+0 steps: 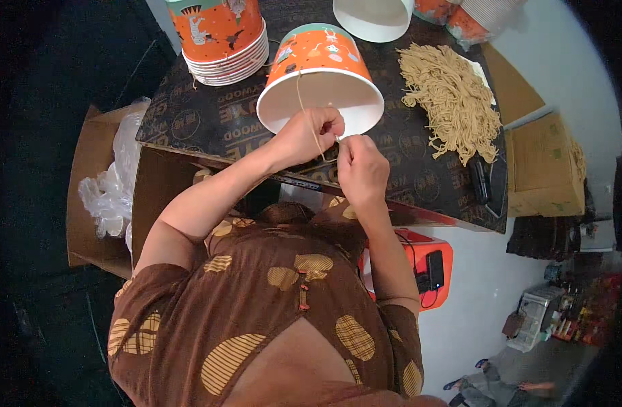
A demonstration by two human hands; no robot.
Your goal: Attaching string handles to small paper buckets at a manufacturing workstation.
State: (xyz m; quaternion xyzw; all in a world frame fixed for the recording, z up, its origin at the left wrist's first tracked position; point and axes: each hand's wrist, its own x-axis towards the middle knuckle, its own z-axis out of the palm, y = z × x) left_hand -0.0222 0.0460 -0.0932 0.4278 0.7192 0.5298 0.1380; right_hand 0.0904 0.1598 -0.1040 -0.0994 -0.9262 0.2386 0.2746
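Note:
An orange paper bucket (pixel 321 57) with printed cartoon figures lies on its side at the table's near edge, its white open mouth facing me. A thin tan cord (pixel 302 98) hangs from its rim and loops down over the fingers of my left hand (pixel 307 138). Just right of it, my right hand (pixel 364 168) is closed too, and the two sets of fingertips meet in front of the bucket's mouth. Both hands pinch the cord there; a tiny pale bit shows between the fingertips, too small to name.
Nested orange buckets (pixel 219 41) stand at the back left, and another white-mouthed bucket (pixel 373 19) lies behind. A heap of tan cords (pixel 450 98) covers the table's right side, near a black-handled tool (pixel 480 182). Cardboard boxes (pixel 545 166) flank the table; a red stool (pixel 433 268) holds a phone.

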